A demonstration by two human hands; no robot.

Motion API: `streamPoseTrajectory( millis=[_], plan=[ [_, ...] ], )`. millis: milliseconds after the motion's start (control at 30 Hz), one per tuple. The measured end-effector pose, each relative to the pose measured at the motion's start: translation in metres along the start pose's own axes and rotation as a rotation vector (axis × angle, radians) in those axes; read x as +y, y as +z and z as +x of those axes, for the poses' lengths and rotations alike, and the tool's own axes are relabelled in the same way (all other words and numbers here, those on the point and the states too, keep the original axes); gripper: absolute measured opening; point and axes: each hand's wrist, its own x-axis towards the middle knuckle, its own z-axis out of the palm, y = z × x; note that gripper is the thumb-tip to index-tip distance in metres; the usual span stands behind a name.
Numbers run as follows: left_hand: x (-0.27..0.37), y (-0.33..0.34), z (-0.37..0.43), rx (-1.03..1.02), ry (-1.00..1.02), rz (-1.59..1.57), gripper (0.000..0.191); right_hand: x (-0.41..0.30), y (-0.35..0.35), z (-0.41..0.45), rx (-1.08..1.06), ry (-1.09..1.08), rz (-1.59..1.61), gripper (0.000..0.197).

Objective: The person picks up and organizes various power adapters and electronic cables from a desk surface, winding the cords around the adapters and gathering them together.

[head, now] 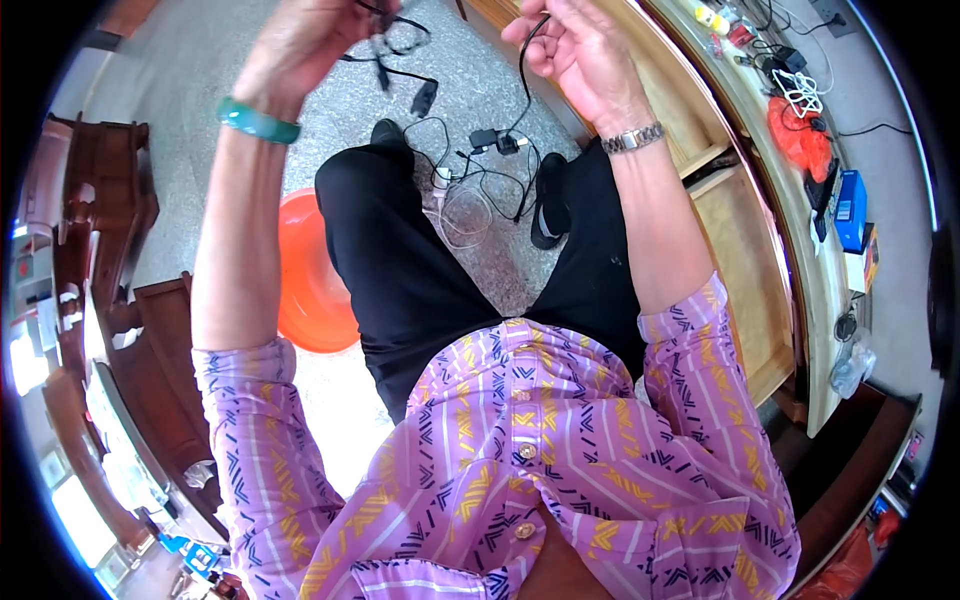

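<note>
My left hand (311, 45) is at the top of the picture, its fingers closed on a bundle of black cables (409, 30). From that bundle a black connector block (424, 97) dangles over the floor. My right hand (581, 64) grips a single black cable (523, 71), which runs down toward the floor; its fingertips are partly cut off by the picture's edge. Between my feet lie black power adapters (484, 140), tangled black cords (517, 187) and a white charger (442, 177) with a looped white cable (469, 244).
An orange plastic basin (311, 334) stands beside my left leg. Open wooden drawers (750, 262) border my right arm. The cabinet top (817, 300) beyond carries a red plastic bag (795, 135), a white cable bundle (799, 91) and a blue box (850, 210). Dark wooden furniture (169, 322) stands left.
</note>
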Motion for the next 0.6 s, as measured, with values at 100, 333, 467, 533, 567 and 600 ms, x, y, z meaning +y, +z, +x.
streamPoseTrajectory(
  millis=[100,333,467,533,567,600],
  plan=[
    [-0.023,0.001,0.007,-0.04,-0.056,0.098,0.017,0.012,0.002,0.005,-0.102,-0.1,-0.158,0.026],
    [-0.058,0.013,0.006,-0.044,-0.09,-0.044,0.012,0.026,0.02,-0.004,-0.025,-0.084,-0.347,0.033],
    [-0.069,0.014,0.005,-0.084,-0.129,-0.142,0.012,0.026,0.01,-0.008,-0.035,-0.022,-0.209,0.029],
    [-0.076,0.011,0.005,-0.095,-0.151,-0.173,0.012,0.024,0.011,-0.011,-0.052,-0.001,-0.132,0.026],
    [-0.079,0.009,0.004,-0.107,-0.172,-0.2,0.013,0.023,0.013,-0.012,-0.053,0.003,-0.135,0.026],
    [-0.08,0.01,0.004,-0.106,-0.196,-0.209,0.011,0.023,0.015,-0.013,-0.061,-0.001,-0.265,0.024]
  ],
)
